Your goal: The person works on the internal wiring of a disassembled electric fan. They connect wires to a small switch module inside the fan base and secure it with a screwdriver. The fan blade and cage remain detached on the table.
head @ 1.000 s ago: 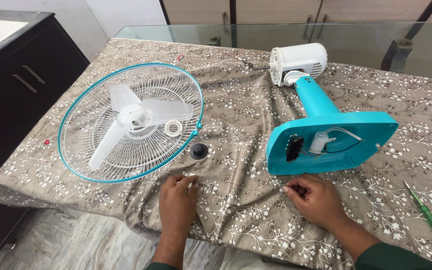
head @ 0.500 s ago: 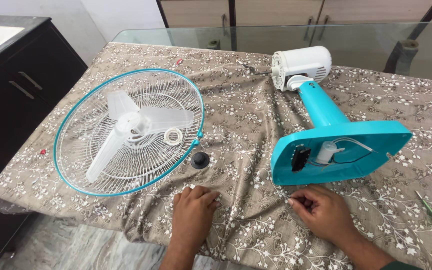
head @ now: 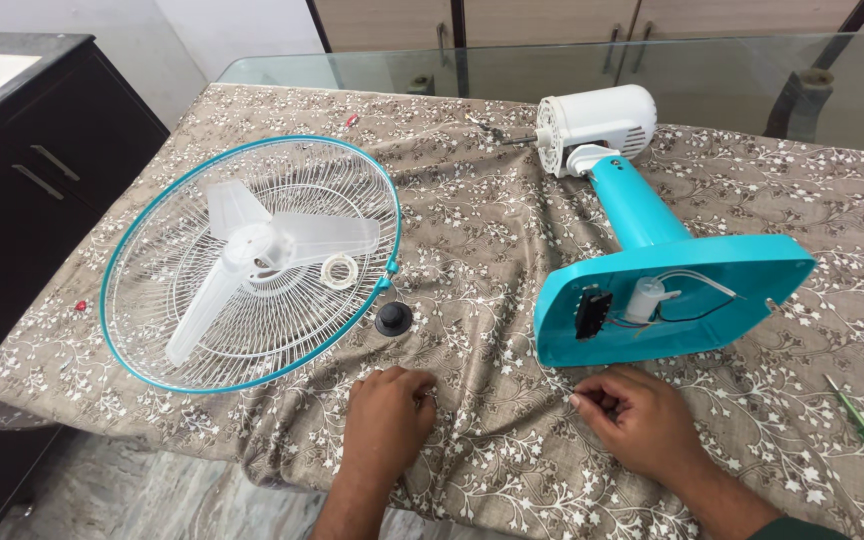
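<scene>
Right hand (head: pixel 632 415) pinches something tiny, maybe a screw, just below the teal fan base (head: pixel 672 300); left hand (head: pixel 384 412) rests curled on the cloth (head: pixel 492 230). Dropped there, it could vanish among the flower print.

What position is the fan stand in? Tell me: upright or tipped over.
Tipped over. The fan stand lies on the tablecloth, its base underside facing the camera with wiring exposed, motor head resting on the cloth.
</scene>
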